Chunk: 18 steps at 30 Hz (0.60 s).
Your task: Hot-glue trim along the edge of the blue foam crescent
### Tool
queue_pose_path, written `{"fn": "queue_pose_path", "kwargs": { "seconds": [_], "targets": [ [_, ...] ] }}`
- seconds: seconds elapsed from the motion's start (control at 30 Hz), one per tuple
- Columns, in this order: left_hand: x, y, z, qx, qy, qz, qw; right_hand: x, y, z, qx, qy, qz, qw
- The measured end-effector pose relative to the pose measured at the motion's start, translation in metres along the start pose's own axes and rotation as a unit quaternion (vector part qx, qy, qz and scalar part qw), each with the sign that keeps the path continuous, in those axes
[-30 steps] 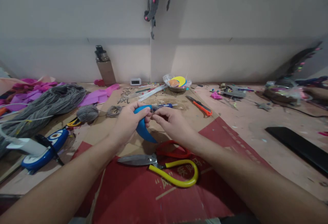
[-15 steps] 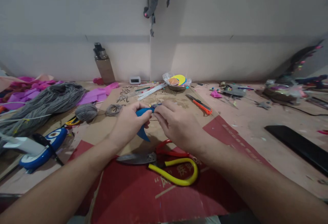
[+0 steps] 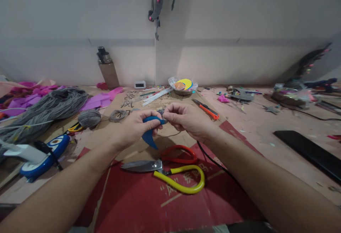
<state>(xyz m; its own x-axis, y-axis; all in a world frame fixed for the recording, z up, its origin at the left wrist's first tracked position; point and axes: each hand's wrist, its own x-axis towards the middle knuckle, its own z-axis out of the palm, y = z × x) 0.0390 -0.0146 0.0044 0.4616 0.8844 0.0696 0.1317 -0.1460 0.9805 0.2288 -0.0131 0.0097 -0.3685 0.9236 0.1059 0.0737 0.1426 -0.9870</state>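
My left hand (image 3: 134, 126) is closed round a curved blue horn-shaped piece (image 3: 148, 137) whose tip points down. Facing it, my right hand (image 3: 188, 119) pinches something small at the upper end of the blue piece, where the fingertips of both hands meet; what it holds is too small to make out. A thin grey thread (image 3: 170, 133) sags below the hands. Large scissors (image 3: 165, 167) with a red and a yellow handle lie on the red cardboard (image 3: 138, 204) just under the hands.
A grey yarn hank (image 3: 45, 110), a small yarn ball (image 3: 90, 117) and pink paper (image 3: 101, 99) lie at the left, with a blue-white tool (image 3: 44, 156). An orange utility knife (image 3: 206, 109), a bowl (image 3: 183, 85), a bottle (image 3: 108, 67) and a black flat bar (image 3: 309, 151) lie beyond and to the right.
The right hand has turned palm-up and drawn slightly right, still pinching at the top of the blue piece. The left hand keeps its hold. A dark cord now shows under the right wrist.
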Motion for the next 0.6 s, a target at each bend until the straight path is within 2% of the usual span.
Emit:
{"fn": "queue_pose_path", "kwargs": {
  "seconds": [0.2,0.43,0.6],
  "targets": [
    [0.0003,-0.0007,0.0001,-0.019,0.006,-0.011,1.000,0.0010,0.0020,-0.0012,-0.003,0.005,-0.038,0.999],
    [0.0000,0.0022,-0.0021,0.011,-0.025,0.015,0.999,0.0012,0.0017,-0.0018,0.088,-0.066,0.043,0.993],
    [0.0012,-0.0020,0.0000,0.027,0.022,0.061,0.998,0.0025,0.0069,0.0011,0.168,-0.076,0.095,0.978]
  ]
}}
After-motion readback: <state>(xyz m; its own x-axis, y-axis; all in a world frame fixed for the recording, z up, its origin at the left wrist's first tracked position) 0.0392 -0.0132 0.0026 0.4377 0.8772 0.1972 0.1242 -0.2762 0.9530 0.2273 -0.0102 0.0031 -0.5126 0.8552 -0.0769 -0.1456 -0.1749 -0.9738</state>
